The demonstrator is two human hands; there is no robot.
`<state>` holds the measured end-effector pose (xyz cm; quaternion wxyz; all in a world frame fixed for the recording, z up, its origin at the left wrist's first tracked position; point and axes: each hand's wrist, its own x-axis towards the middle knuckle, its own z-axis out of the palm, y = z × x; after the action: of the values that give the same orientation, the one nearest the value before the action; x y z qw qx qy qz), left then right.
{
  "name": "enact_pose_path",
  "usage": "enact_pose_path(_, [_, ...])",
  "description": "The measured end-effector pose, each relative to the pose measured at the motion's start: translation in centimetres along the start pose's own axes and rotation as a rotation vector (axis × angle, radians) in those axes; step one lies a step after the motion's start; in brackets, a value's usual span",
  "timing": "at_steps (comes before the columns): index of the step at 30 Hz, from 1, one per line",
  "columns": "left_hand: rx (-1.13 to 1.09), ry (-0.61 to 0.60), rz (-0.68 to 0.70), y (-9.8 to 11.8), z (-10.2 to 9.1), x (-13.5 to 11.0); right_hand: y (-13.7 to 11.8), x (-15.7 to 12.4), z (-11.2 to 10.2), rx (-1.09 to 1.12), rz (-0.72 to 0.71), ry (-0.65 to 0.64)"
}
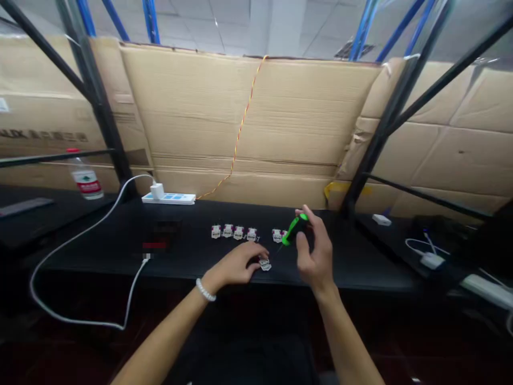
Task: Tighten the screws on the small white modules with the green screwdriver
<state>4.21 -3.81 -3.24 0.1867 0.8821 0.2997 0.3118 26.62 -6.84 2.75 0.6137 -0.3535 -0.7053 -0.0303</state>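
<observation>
My right hand [316,248] is closed round a green and black screwdriver [295,230], its thin shaft slanting down to the left. My left hand [244,262] pinches a small whitish part [265,264] near the table's front edge. The screwdriver's tip is apart from that part, a little above and right of it. Behind my left hand stand several small white parts with purple sides [239,232] in a row. Another such white part [277,235] sits to the right, with one more partly hidden behind the screwdriver.
A white power strip [176,199] with a plugged-in charger lies at the back left of the black table [192,262]. Its white cable [76,243] loops past the front edge. A water bottle [87,179] stands farther left. Cardboard [192,117] and dark metal posts [371,144] enclose the table.
</observation>
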Motion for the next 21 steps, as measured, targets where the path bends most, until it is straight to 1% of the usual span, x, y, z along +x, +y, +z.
enact_pose_path(3, [0.002,-0.004,-0.004,0.12,-0.05,0.04,-0.43,0.19,0.09,-0.071,-0.001,0.051])
enact_pose_path(6, [0.007,-0.011,-0.004,0.16,-0.05,0.06,-0.42,0.3,0.2,-0.135,0.03,0.109])
enact_pose_path(12, [-0.001,-0.007,-0.003,0.03,-0.01,0.02,0.09,0.15,-0.1,-0.048,0.04,-0.009])
enact_pose_path(14, [0.002,-0.014,-0.002,0.01,-0.02,0.01,-0.02,0.16,-0.09,-0.059,0.046,0.007])
enact_pose_path(18, [0.004,-0.013,-0.011,0.02,0.0,-0.01,-0.28,0.33,0.1,-0.132,0.061,0.08])
enact_pose_path(21, [-0.004,-0.01,-0.005,0.03,0.0,-0.01,-0.2,0.36,0.02,-0.111,0.062,0.059])
